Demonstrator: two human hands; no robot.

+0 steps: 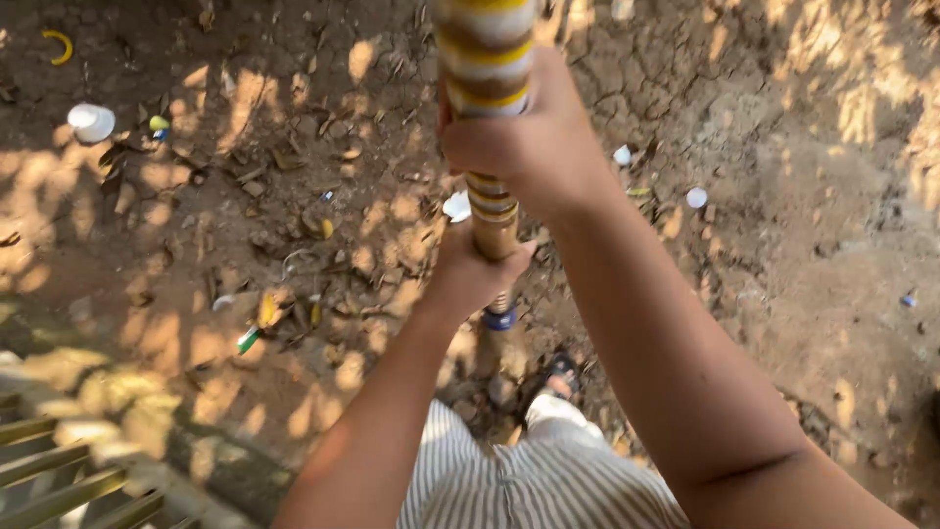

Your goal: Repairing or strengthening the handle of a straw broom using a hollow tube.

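- Ground [783,245] under the grip: dry, cracked soil in patchy sun and shade, with dead leaves strewn about.
- Well to the left of the grip: a white cup [91,121] on its side, a small yellow and blue scrap [158,124] just beside it, and a curved yellow piece [59,44] further up.
- Below and left of the grip: a green and white scrap [247,339] among yellow leaves.
- Right of the grip: a small white cap [696,197] and a white fragment [623,155], both apart from the pole.
- Far lower left: slats of a metal grille [69,475].
- Directly below the grip: striped clothing [529,480] and a sandalled foot [560,372], close to the pole's lower end.
- Pole [487,59]: banded yellow, white and brown with a blue ring near its lower end; it runs from the top edge down towards the soil in front of the person.
- Right hand [529,137]: upper position, fingers wrapped fully round the pole, forearm rising from the lower right.
- Left hand [470,269]: just beneath the right hand, closed round the pole, forearm rising from the lower centre.
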